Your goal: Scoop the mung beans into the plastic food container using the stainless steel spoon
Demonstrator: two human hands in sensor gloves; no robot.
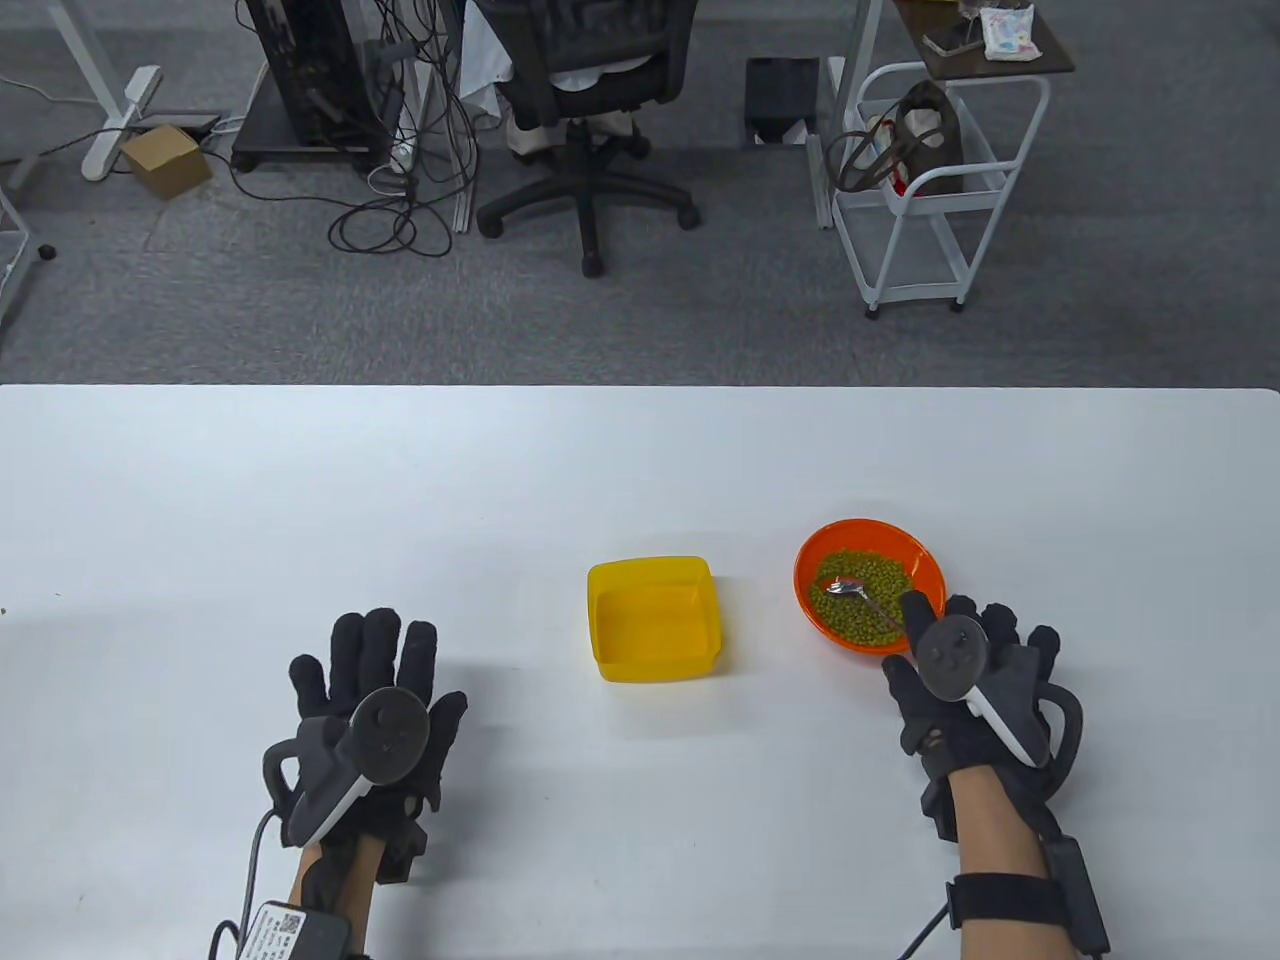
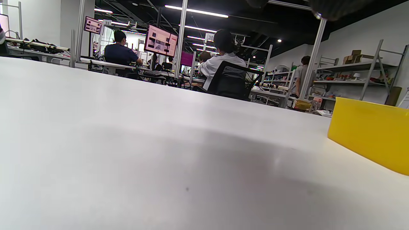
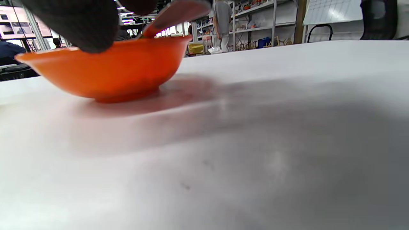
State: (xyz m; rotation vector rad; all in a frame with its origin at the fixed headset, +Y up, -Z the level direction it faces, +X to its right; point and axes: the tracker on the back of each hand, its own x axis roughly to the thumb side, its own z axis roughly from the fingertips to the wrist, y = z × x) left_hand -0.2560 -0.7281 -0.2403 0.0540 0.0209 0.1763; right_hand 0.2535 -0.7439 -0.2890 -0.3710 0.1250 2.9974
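A yellow plastic container (image 1: 655, 620) stands empty at the table's middle; its side also shows in the left wrist view (image 2: 370, 140). An orange bowl (image 1: 925, 560) of mung beans (image 1: 875, 575) stands to its right. A steel spoon (image 1: 845, 587) lies in the beans, its handle (image 3: 179, 11) pointing toward my right hand. My right hand (image 1: 950, 680) lies at the bowl's near right edge, fingers spread, with one fingertip (image 1: 915, 605) at the handle's end and the thumb apart. My left hand (image 1: 400, 680) rests flat and empty on the table, left of the container.
The white table (image 1: 640, 470) stretches wide behind the container and bowl. Beyond its far edge are an office chair (image 1: 585, 110), cables and a white cart (image 1: 930, 180) on the floor.
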